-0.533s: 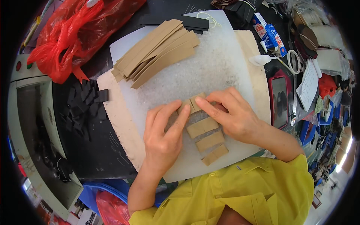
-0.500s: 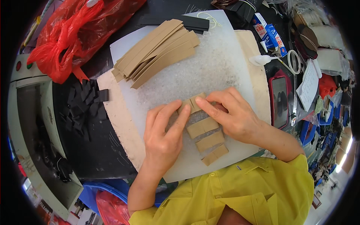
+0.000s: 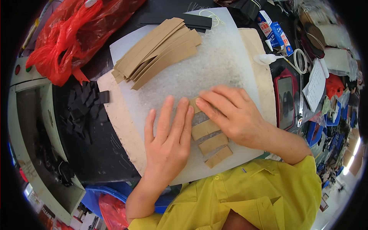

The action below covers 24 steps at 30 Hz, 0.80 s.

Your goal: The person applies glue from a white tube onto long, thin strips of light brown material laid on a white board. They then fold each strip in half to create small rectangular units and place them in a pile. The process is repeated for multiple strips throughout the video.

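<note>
My left hand [image 3: 168, 143] lies flat on a translucent white board [image 3: 222, 71], fingers stretched out. Its index fingertip presses the left end of a short tan strip [image 3: 195, 105], mostly covered by my hands. From the other side, my right hand [image 3: 239, 119] rests its fingertips on the same strip, fingers extended close together and thumb tucked under. Below it, toward me, three more short tan strips lie in a column: an upper one [image 3: 206, 129], a middle one [image 3: 213, 143] and a lower one [image 3: 219, 156]. Each has a seam near its middle.
A fanned stack of long tan strips [image 3: 157, 51] lies at the board's far left, with black strips [image 3: 195, 22] behind. Small black pieces [image 3: 86, 103] and a red plastic bag [image 3: 76, 38] are left. Right stand a white nozzle bottle [image 3: 265, 59], blue boxes [image 3: 276, 34] and a red-cased phone [image 3: 285, 101].
My left hand has gone from a bent-fingered hold on the top strip to lying flat, fingers extended. My right fingers have shifted left over the strip, covering more of it.
</note>
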Each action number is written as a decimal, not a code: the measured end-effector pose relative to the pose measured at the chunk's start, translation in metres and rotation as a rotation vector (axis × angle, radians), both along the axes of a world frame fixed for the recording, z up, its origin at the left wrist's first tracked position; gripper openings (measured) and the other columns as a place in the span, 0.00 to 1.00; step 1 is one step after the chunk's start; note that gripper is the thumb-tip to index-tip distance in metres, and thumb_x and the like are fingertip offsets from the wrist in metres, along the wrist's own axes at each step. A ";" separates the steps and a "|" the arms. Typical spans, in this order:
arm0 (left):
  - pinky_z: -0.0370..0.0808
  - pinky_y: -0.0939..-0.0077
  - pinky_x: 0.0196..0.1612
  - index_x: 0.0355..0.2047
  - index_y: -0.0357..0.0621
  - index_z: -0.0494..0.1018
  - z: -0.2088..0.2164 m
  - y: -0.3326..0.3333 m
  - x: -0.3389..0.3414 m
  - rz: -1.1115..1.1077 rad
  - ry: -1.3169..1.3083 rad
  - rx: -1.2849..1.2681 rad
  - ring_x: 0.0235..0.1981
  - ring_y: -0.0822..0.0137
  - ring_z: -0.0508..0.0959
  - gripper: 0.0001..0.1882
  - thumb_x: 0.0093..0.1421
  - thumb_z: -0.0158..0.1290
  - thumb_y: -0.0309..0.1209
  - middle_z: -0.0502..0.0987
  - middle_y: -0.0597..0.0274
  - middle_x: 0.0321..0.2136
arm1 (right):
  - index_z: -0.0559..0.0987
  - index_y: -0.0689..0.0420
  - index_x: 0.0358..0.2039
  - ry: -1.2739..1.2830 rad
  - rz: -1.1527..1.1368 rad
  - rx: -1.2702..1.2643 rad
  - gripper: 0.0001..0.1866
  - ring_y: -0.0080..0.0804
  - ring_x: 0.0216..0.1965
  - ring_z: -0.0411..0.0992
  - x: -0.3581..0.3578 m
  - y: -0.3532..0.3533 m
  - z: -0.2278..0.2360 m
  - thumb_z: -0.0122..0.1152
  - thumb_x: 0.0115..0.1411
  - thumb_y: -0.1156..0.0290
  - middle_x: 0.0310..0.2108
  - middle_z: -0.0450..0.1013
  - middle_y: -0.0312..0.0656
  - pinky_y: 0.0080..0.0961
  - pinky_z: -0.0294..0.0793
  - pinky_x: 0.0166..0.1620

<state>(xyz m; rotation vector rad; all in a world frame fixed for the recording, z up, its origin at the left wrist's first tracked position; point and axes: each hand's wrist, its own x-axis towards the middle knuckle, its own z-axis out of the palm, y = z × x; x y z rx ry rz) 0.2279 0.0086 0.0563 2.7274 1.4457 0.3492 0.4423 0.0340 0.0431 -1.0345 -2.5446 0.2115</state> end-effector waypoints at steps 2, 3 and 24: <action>0.57 0.44 0.67 0.51 0.39 0.79 0.000 -0.002 -0.003 0.005 0.027 -0.037 0.65 0.55 0.70 0.20 0.57 0.54 0.25 0.76 0.59 0.58 | 0.81 0.67 0.44 -0.041 0.002 0.074 0.20 0.41 0.49 0.71 -0.003 0.000 0.000 0.61 0.51 0.72 0.47 0.74 0.46 0.33 0.70 0.45; 0.53 0.41 0.69 0.51 0.40 0.79 0.000 -0.003 -0.004 0.008 0.040 -0.056 0.67 0.55 0.68 0.20 0.58 0.54 0.26 0.75 0.60 0.59 | 0.81 0.67 0.43 -0.051 -0.003 0.088 0.18 0.41 0.50 0.71 -0.005 0.000 0.001 0.61 0.51 0.72 0.47 0.74 0.46 0.33 0.70 0.45; 0.75 0.67 0.47 0.45 0.40 0.80 -0.013 0.003 0.013 0.182 -0.497 -0.024 0.40 0.56 0.79 0.17 0.54 0.61 0.17 0.80 0.58 0.36 | 0.79 0.59 0.37 0.119 -0.103 -0.076 0.13 0.40 0.40 0.73 0.023 -0.056 0.014 0.70 0.51 0.74 0.42 0.75 0.40 0.34 0.71 0.42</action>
